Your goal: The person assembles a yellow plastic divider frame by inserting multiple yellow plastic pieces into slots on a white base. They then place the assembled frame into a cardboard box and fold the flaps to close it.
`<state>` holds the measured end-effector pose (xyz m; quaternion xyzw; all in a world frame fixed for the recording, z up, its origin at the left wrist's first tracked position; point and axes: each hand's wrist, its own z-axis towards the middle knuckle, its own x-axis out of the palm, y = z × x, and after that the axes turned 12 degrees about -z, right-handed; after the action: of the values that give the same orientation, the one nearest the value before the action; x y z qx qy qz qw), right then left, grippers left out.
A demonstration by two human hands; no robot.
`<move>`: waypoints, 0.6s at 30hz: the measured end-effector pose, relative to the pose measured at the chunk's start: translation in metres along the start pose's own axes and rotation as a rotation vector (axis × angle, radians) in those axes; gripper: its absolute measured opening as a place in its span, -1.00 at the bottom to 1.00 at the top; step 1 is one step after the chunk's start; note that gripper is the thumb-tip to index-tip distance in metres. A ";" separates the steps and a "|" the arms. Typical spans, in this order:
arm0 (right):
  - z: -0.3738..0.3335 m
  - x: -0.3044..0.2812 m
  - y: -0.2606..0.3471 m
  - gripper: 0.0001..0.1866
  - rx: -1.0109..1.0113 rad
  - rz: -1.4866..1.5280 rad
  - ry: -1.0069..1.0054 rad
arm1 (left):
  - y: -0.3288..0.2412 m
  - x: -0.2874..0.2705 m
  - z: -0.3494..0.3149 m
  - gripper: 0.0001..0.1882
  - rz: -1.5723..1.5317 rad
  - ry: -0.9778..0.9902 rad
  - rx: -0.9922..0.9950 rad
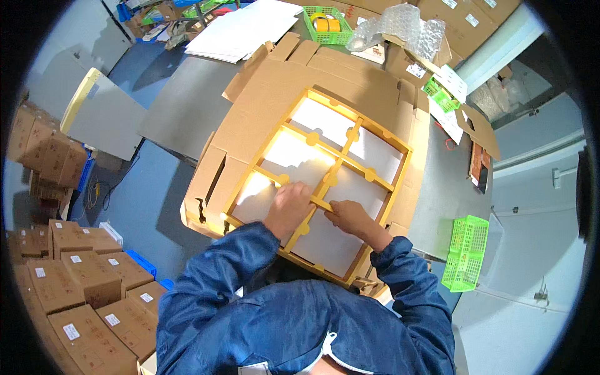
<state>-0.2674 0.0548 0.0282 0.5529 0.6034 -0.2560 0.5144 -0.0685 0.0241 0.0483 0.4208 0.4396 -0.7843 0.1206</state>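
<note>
A yellow wooden frame [403,169] lies tilted on flattened cardboard in front of me. Dividers split it into several compartments with pale panels, and rounded yellow tabs stick out along the bars. Between my hands runs a short yellow wooden strip [321,204], across a long divider in the near part of the frame. My left hand [290,206] is closed at the strip's left end, its fingertips partly hidden. At the right end, the fingers of my right hand [351,219] pinch the strip. Whether the strip is seated in the frame, I cannot tell.
Under the frame, the cardboard [350,70] covers much of the grey table [187,103]. White sheets [244,28] and a green basket with tape rolls [327,26] stand at the back, beside bubble wrap [400,28]. Another green basket [465,253] is right. Stacked cartons [87,275] fill the left.
</note>
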 end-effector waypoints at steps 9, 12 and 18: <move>0.005 -0.004 -0.001 -0.66 -0.024 0.124 0.124 | -0.002 0.070 -0.037 -0.79 -0.073 -0.127 -0.339; 0.003 -0.009 0.002 -0.66 0.037 0.176 0.202 | -0.007 0.061 -0.037 -0.81 -0.153 -0.208 -0.295; -0.006 0.002 0.010 -0.69 0.009 -0.106 -0.024 | -0.009 0.059 -0.036 -0.79 -0.184 -0.173 -0.325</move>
<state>-0.2599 0.0631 0.0306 0.5193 0.6246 -0.2923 0.5048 -0.0898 0.0684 -0.0006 0.2847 0.5851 -0.7440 0.1521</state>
